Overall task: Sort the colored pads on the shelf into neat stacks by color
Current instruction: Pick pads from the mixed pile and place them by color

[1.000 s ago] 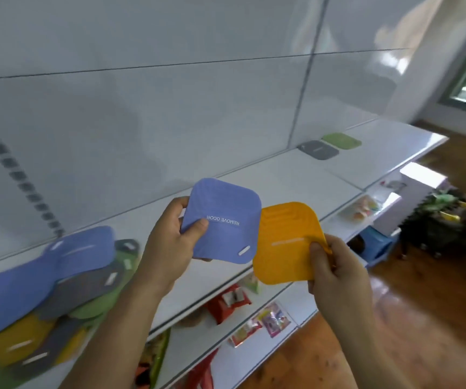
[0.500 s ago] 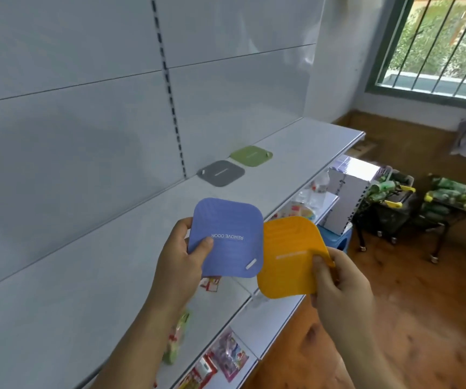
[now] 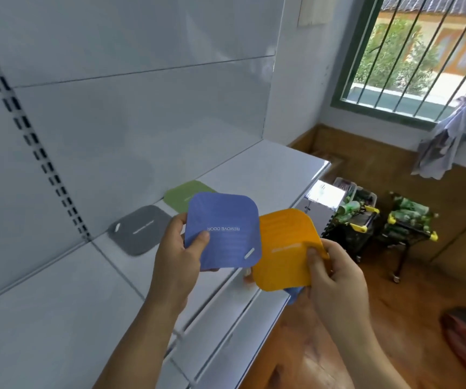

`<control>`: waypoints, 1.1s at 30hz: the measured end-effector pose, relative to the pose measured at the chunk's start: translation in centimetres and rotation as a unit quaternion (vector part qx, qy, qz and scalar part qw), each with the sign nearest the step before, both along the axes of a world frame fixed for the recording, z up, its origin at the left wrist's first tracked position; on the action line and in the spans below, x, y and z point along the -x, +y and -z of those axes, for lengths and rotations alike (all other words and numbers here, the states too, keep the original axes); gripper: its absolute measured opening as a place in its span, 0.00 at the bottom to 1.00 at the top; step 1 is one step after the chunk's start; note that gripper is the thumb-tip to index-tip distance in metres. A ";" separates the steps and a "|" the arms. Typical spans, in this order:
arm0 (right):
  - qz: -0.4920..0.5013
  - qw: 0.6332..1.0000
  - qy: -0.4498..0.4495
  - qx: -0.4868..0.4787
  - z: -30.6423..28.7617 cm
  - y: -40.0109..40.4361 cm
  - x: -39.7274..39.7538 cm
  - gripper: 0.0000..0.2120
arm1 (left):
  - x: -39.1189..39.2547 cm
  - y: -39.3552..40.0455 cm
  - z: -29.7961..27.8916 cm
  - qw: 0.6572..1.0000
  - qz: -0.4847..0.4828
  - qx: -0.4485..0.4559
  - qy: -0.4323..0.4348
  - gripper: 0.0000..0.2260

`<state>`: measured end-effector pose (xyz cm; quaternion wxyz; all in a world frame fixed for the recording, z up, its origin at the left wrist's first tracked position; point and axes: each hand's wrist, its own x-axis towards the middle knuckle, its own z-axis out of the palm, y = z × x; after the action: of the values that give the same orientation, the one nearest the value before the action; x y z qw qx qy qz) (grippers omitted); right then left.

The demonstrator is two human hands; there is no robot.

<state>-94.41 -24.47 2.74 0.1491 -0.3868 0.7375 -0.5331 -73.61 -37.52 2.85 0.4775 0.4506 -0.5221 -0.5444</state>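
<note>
The left hand (image 3: 178, 256) pinches a blue pad (image 3: 223, 230) by its near-left edge, thumb pressed on the printed face and fingers curled behind it. The right hand (image 3: 335, 279) grips an orange pad (image 3: 282, 248) by its right edge in the same way. Both pads are held up in the air above the front lip of the white shelf (image 3: 57, 318), faces tilted toward the camera, with the blue pad's right edge overlapping the orange one's left edge.

On the shelf beyond the hands lie a grey pad (image 3: 139, 230) and, just past it to the far right, a green pad (image 3: 182, 193) — flat, side by side along the back wall, close together but seemingly not touching. These look like the start of the color row. The blue pad partly hides the green one.

What matters for the coming move is that bare shelf lies on both sides of this pair: near-left of the grey pad, and far-right of the green. The left hand is nearer the grey pad, so blue would most easily go down beside it, while the right hand — out over the floor — would have to reach across and away to set orange past the green.
</note>
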 end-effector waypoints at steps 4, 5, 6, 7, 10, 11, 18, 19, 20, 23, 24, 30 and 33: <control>-0.026 1.000 -0.009 0.011 0.6 -4.8 4.2 0.08 | 3.6 -3.5 0.2 1.000 -0.019 -0.003 -0.012 0.13; -0.036 0.999 -0.015 0.012 0.8 -6.2 5.4 0.08 | 4.6 -4.3 0.3 0.999 -0.030 -0.003 -0.017 0.13; -0.048 0.999 -0.020 0.012 1.2 -7.6 6.6 0.08 | 5.6 -5.2 0.4 0.999 -0.042 -0.002 -0.023 0.13; -0.062 0.998 -0.025 0.012 1.5 -9.1 7.9 0.08 | 6.7 -6.0 0.6 0.998 -0.056 0.000 -0.030 0.12; -0.109 0.994 -0.030 0.000 2.1 -13.2 12.2 0.08 | 10.0 -8.1 1.3 0.993 -0.109 -0.004 -0.036 0.12; -0.127 0.991 -0.031 -0.007 2.2 -14.5 13.6 0.08 | 11.0 -8.6 1.4 0.991 -0.129 -0.011 -0.035 0.11; -0.223 0.974 -0.014 -0.032 1.6 -23.0 20.5 0.08 | 14.6 -11.7 2.0 0.965 -0.253 -0.054 -0.026 0.12; -0.233 0.972 -0.015 -0.031 1.4 -24.3 20.8 0.08 | 14.8 -12.2 2.1 0.960 -0.271 -0.059 -0.027 0.12; -0.243 0.970 -0.016 -0.030 1.3 -25.5 21.0 0.08 | 14.9 -12.7 2.1 0.955 -0.287 -0.064 -0.029 0.12; -0.264 0.964 0.002 -0.033 1.5 -29.4 21.3 0.08 | 15.4 -14.8 2.8 0.947 -0.311 -0.072 -0.030 0.10; -0.265 0.964 0.009 -0.037 1.8 -30.5 21.4 0.08 | 15.7 -15.6 3.1 0.947 -0.312 -0.075 -0.033 0.10; -0.289 0.954 0.039 -0.067 3.7 -36.8 21.8 0.08 | 18.0 -19.5 4.5 0.927 -0.352 -0.087 -0.096 0.10; -0.306 0.945 0.067 -0.098 4.4 -39.9 21.7 0.08 | 18.6 -21.1 4.9 0.914 -0.360 -0.112 -0.153 0.11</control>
<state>-116.12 -64.40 -1.70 0.2924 -0.6124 0.6403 -0.3599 -92.25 -58.62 -2.02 0.5015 0.7363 -0.3271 -0.3152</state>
